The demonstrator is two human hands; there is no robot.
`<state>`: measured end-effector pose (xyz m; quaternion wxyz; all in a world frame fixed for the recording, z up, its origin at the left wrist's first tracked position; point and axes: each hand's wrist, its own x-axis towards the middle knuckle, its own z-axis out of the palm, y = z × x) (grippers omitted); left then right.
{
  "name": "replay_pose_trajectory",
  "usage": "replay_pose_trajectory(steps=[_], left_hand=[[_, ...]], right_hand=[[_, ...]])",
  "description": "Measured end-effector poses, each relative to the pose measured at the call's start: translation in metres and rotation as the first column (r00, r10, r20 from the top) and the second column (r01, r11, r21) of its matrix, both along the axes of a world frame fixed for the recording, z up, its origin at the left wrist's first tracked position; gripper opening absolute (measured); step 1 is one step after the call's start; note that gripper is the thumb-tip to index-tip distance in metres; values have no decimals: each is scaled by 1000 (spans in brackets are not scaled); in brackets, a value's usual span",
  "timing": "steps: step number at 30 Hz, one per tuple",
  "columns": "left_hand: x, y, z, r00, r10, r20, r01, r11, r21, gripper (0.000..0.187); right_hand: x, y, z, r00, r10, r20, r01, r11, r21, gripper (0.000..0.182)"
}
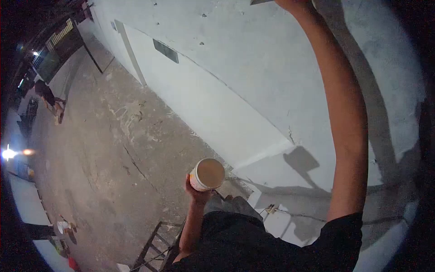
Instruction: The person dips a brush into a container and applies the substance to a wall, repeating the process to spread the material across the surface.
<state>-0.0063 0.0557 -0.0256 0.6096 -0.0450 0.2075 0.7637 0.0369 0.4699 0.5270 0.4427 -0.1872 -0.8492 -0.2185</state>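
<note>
My left hand point(198, 194) is wrapped round the side of a small white tub point(195, 181), held out in front of my body. The tub's open top faces up toward me, and a smooth light-brown surface shows inside it. High up against the pale wall point(253, 68), my right arm is stretched out, with my right hand point(292, 3) cut off by the top edge of the view. Beside that hand, a dark flat edge point(261, 2) shows, perhaps a scraper's blade. My right fingers are mostly out of sight.
A dark metal frame point(152, 242) stands beside me at the bottom. The stained concrete floor point(108, 149) stretches left, where another person point(47, 96) bends over. A bright lamp point(8, 153) shines at far left. A white bucket point(63, 226) sits at lower left.
</note>
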Motion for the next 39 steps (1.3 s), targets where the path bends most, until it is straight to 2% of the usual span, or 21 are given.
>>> replay_pose_trajectory(steps=[4, 5, 6, 9, 11, 13, 16, 17, 18, 19, 21, 22, 24, 28, 29, 31, 33, 35, 37, 38, 39], left_hand=[[-1, 2, -34, 964, -1, -266, -18, 997, -69, 81], [-2, 2, -19, 994, 27, -102, -34, 998, -60, 81], [-3, 3, -5, 996, 55, 68, -51, 997, -55, 80], [-5, 6, 15, 996, 67, -55, -72, 993, -96, 80], [-4, 5, 12, 996, 80, -27, -82, 990, -112, 81], [-5, 2, -3, 996, 87, -6, -87, 988, -131, 81], [-1, 5, -8, 977, 35, -210, -63, 990, -127, 79], [8, 6, 17, 948, 97, -302, -169, 960, -221, 77], [15, 7, 34, 906, 154, -395, -285, 910, -300, 76], [10, 5, 24, 907, 150, -393, -281, 912, -300, 76], [-8, -4, -15, 991, 127, 37, -119, 979, -163, 75], [-9, -8, -29, 989, 144, 41, -135, 977, -164, 75], [-10, -8, -39, 976, 76, -204, -109, 982, -155, 75], [-11, -1, -16, 986, 119, -113, -139, 974, -181, 75], [-8, 0, -7, 988, 137, -78, -150, 970, -192, 75], [-5, -1, 4, 986, 163, -38, -167, 964, -208, 75], [-2, -3, 8, 969, 163, -186, -204, 952, -228, 75], [-5, -4, -5, 983, 164, -79, -178, 958, -223, 75], [-7, -6, -23, 992, 123, 20, -116, 971, -210, 75], [-3, -9, -32, 752, 338, -565, -364, 929, 71, 76], [3, -8, -38, 177, 533, -828, -375, 814, 444, 76]], right_hand=[[-8, 17, -21, 992, 122, -17, -122, 993, -1, 44], [-9, 32, -33, 991, 137, 9, -137, 990, 11, 44], [-13, 28, -39, 998, -43, 50, 47, 996, -74, 44], [-6, 18, -39, 996, -45, 77, 50, 997, -64, 47], [-4, 35, -32, 998, 53, -19, -49, 981, 186, 44], [-4, 9, -21, 998, -70, 8, 68, 990, 125, 40], [-8, 8, -31, 993, 90, 80, -87, 996, -33, 39], [-10, 7, -37, 995, 75, 68, -53, 958, -282, 40], [-9, 14, -43, 994, 1, 112, 16, 989, -145, 41], [-9, 23, -49, 986, -71, 150, 72, 997, -4, 42], [-2, 8, -32, 979, -102, 176, 122, 987, -105, 44], [1, 16, -32, 996, -54, 65, 53, 998, 17, 44], [2, 1, -24, 998, -18, 67, 19, 1000, -16, 43], [-4, 4, -50, 984, -103, 143, 131, 971, -199, 42], [1, 20, -60, 984, 20, 176, 11, 985, -172, 41], [6, 14, -56, 981, -86, 175, 100, 992, -74, 40], [12, 9, -46, 1000, -27, 14, 27, 999, 37, 41], [12, -2, -41, 1000, 15, 7, -16, 998, 59, 43], [10, -3, -54, 969, 243, -48, -242, 893, -379, 43], [9, -4, -62, 976, 219, 7, -196, 884, -426, 42], [3, 10, -72, 989, -14, 148, 48, 971, -234, 42]])
